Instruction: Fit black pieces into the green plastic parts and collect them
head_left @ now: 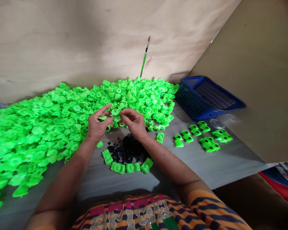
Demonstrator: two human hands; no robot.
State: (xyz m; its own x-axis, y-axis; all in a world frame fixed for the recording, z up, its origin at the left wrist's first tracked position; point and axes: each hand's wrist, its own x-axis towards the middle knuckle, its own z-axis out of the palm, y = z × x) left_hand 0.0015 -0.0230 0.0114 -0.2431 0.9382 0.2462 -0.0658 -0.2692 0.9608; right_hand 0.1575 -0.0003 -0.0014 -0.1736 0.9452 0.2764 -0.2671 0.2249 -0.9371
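Between thumb and fingers my left hand holds a bright green toy car body, its underside turned up and a black axle across one end. My right hand pinches at the near edge of that body; a small dark part, perhaps a wheel axle, shows at the fingertips. Below the hands lies a heap of black wheel axles, partly hidden by my right wrist. Several green car bodies, one of them a car body, curve around the heap's near side.
A large pile of green car bodies spreads along the wooden wall. A green stick stands up from it. At right are a blue basket, clear plastic pieces and several cars with black wheels.
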